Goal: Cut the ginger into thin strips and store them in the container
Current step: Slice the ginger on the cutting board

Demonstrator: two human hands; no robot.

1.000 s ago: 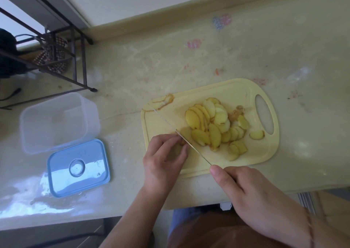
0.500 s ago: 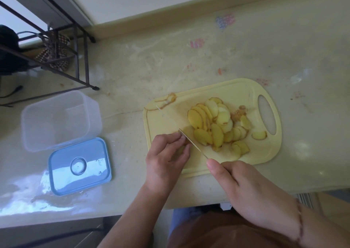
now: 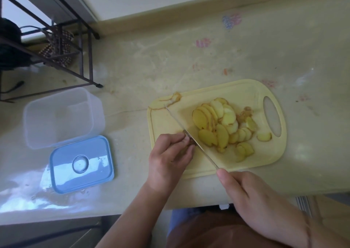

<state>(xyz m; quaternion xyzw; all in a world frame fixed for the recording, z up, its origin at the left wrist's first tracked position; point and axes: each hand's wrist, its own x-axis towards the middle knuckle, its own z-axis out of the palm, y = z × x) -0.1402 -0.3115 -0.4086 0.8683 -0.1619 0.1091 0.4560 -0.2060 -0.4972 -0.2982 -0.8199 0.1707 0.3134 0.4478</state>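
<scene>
Underfoot of everything, a pale cream stone-look desk [image 3: 189, 54], glossy, streaked with whitish scuffs and faint pink, blue and orange marks; a raised lip runs along its far edge below a light wall. Far left: a dark metal wire rack [image 3: 62, 44] stands on thin legs, a woven patterned item inside it. No brand, label or readable writing anywhere. Left of centre sits a clear rectangular plastic container [image 3: 60, 117], uncovered, nothing seen inside; touching its near edge lies a blue rectangular plastic lid [image 3: 81, 164] with a round dimple. Right of centre: a pale yellow plastic cutting board [image 3: 246, 96], oval handle hole at its right end. Heaped on the board's middle, thin oval yellow ginger slices [image 3: 221, 124] with tan skin edges overlap like shingles, a few lying loose toward the handle. Curled brownish ginger peel scraps [image 3: 174, 99] lie at the board's far left corner. Left hand [image 3: 168, 160] is bent at the board's near left, fingertips curled down on a small ginger piece, mostly hidden. Right hand [image 3: 251, 194] is wrapped round the handle of a thin steel-bladed knife [image 3: 189, 136], forefinger laid along its spine; the blade runs diagonally, against the left fingertips. Both hands are apart, each closed on its own thing.
</scene>
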